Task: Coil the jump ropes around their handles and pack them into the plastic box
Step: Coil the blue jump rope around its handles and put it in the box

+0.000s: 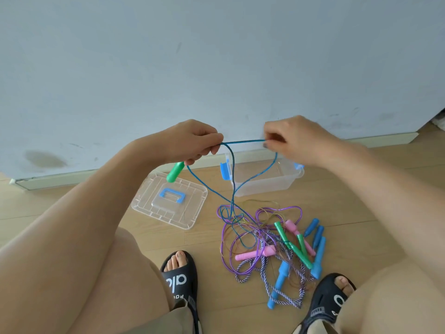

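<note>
Wooden floor meets a pale blue wall, and the clear plastic box [265, 179] stands open against the skirting; it serves as the landmark. Its lid [169, 201], with a blue carrying handle, lies flat on the floor just left of the box. Nearer the viewer than the box, between two sandalled feet, lies the tangled pile of jump ropes [269, 244] with pink, green and blue handles. Above and in front of the box, the left hand [192, 143] is curled round a green handle [175, 171] and also pinches the blue rope [243, 142]. The right hand [296, 138] pinches the same rope between thumb and fingertips, stretching a short span taut between the hands; the rest hangs in loops down to the pile. Judged step: the first turns of coiling are being started. The next move probably calls for drawing slack free of the tangle and winding it round the green handle. The box looks empty.
</note>
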